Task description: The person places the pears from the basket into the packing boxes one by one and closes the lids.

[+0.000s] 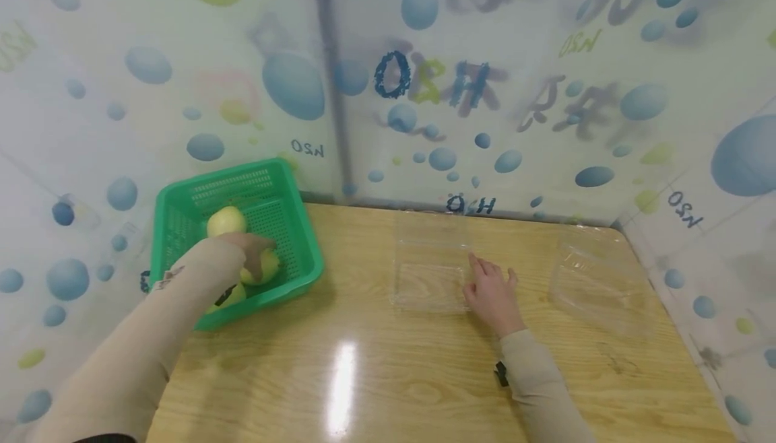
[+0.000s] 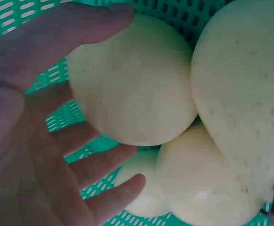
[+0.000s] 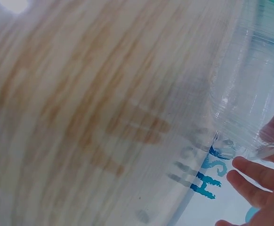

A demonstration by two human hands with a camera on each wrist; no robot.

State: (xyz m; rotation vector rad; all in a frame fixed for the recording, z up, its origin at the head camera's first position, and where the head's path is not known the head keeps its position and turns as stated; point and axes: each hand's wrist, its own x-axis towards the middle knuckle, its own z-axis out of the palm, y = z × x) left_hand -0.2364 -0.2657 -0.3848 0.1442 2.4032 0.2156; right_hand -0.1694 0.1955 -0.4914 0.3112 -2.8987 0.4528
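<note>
In the green basket [image 1: 306, 241] at the left, my left hand [image 1: 257, 254] grips a pale yellow pear [image 2: 132, 84]. The left wrist view has the thumb on the pear's upper edge and fingers around its left side, with some fingertips hidden behind it. Another, larger pear [image 2: 245, 80] and smaller-looking ones lie against it. At mid-table my right hand [image 1: 494, 295] holds the right wall of a clear plastic box [image 1: 430, 291]. In the right wrist view one digit shows through the plastic; the other fingers [image 3: 257, 176] are spread outside it.
A second clear plastic box [image 1: 597, 288] stands at the right of the wooden table [image 1: 400, 376]. Behind the table rises a patterned wall covering [image 1: 376, 133], close to the basket and boxes. A glare streak crosses the front of the table.
</note>
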